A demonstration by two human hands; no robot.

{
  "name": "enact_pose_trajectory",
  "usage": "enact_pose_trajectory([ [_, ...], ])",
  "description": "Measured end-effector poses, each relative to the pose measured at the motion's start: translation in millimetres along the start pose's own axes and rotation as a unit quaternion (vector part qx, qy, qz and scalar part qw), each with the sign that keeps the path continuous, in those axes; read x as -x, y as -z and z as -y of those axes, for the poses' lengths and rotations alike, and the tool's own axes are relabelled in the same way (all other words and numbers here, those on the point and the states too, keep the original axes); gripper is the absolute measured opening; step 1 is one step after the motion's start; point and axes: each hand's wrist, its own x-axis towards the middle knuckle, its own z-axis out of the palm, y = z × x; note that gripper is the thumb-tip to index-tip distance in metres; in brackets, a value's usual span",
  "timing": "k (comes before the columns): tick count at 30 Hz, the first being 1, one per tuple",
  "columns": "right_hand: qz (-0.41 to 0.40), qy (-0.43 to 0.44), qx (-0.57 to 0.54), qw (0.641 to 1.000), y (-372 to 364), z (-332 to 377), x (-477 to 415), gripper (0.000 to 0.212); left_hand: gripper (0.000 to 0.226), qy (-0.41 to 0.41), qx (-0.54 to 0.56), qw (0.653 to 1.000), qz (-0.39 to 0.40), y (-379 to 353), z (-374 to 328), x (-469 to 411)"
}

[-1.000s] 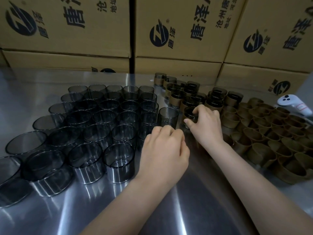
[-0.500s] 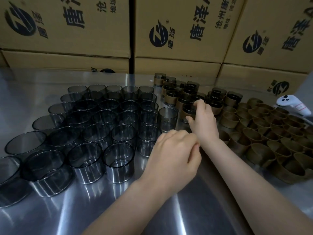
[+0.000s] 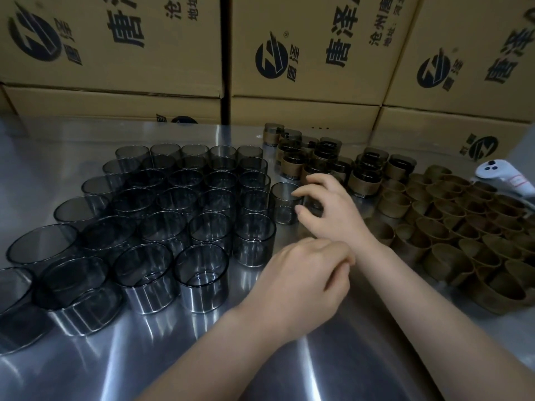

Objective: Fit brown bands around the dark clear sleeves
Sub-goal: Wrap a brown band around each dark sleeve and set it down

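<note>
Dark clear sleeves (image 3: 179,204) stand in rows on the left of our steel table (image 3: 289,357), with one lone sleeve (image 3: 282,204) at their right edge. Our right hand (image 3: 333,212) is beside it, fingers curved and spread, forefinger (image 3: 304,192) and thumb tips apart at its right wall; we cannot tell if they touch. Our left hand (image 3: 301,282) hovers nearer, fingers curled under, contents hidden. Brown bands (image 3: 451,227) lie right, banded sleeves (image 3: 364,180) farther back.

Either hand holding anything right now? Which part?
Left hand: nothing visible. Right hand: fingertips meet the lone clear sleeve at its right wall near the rim; whether it grips cannot be told.
</note>
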Motion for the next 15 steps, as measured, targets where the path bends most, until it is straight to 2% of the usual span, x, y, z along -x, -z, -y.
enact_pose_trajectory([
  [5,0.021,-0.011,-0.015,1.0,-2,2,-3,0.008,0.02,0.006,0.006,0.999,-0.046,1,2,0],
  [11,0.037,-0.026,-0.051,0.998,8,7,3,0.004,0.03,0.021,0.014,0.989,-0.146,2,6,-3],
  [15,0.001,-0.096,-0.166,0.981,18,19,7,0.004,0.051,0.047,0.041,0.981,-0.185,3,7,-4],
])
